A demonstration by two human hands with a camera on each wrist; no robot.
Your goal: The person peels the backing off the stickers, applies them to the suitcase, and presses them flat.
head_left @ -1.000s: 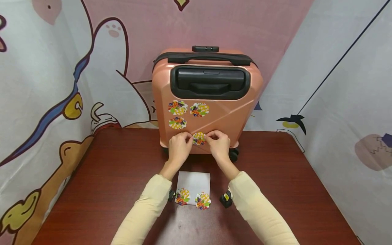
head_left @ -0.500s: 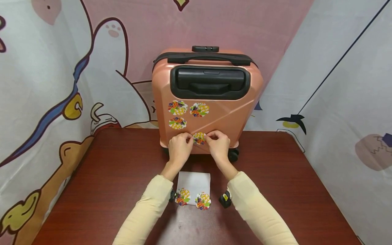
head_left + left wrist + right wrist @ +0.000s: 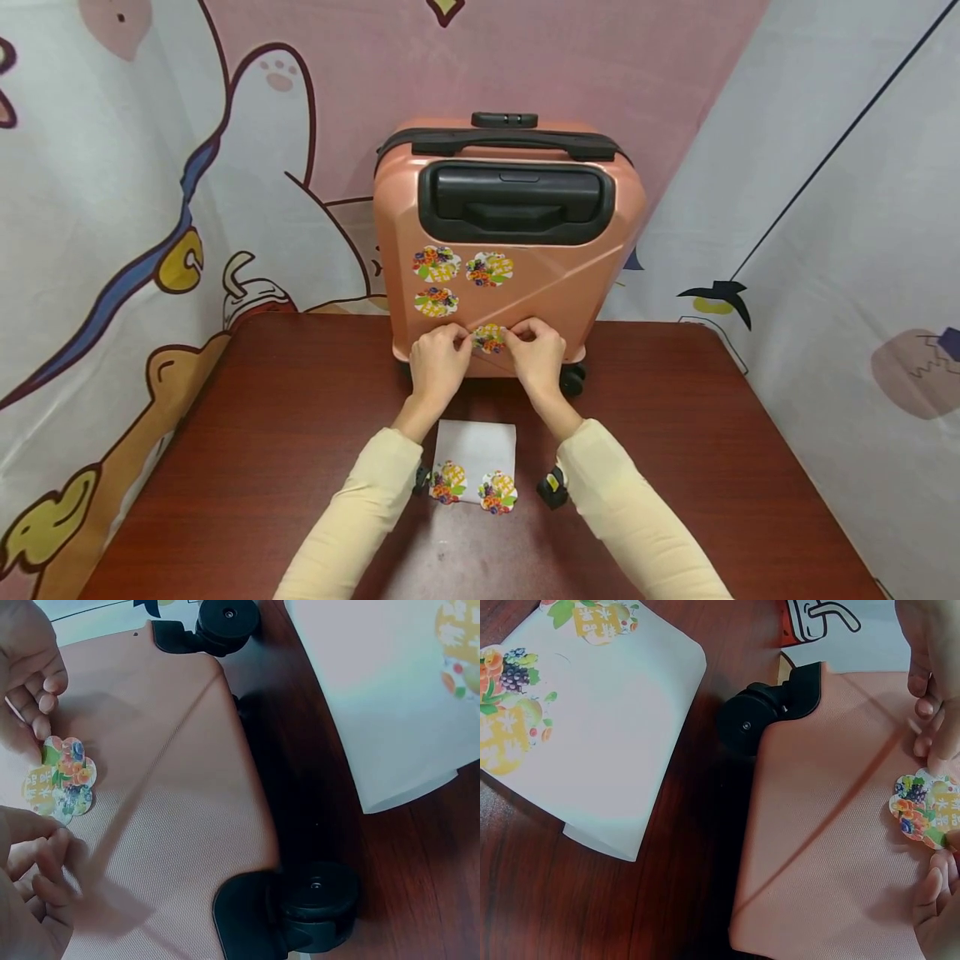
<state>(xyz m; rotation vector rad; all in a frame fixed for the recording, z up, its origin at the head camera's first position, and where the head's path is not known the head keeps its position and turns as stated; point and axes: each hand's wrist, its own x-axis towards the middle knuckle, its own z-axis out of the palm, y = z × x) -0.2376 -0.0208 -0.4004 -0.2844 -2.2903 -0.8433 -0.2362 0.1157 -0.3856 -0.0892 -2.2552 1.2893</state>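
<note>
A: Who holds what here?

B: A person's left grip (image 3: 438, 358) and right grip (image 3: 537, 354) pinch a fruit-patterned sticker (image 3: 489, 338) by opposite edges. It sits between them at the lower face of an upright coral suitcase (image 3: 570, 283); whether its back touches the shell cannot be told.

A: How far along does the work look?

B: About midway, by the count. Three matching stickers (image 3: 437, 302) lie on the suitcase above the left grip and toward the middle: two side by side, one beneath them, just above that grip.

A: And what is left?

B: The pinched sticker itself, it seems, since neither side is let go. Two loose stickers (image 3: 498, 492) also lie at the near edge of a white sheet (image 3: 480, 442), on the bench (image 3: 660, 400) below both grips and nearer the person, with neither grip touching them.
</note>
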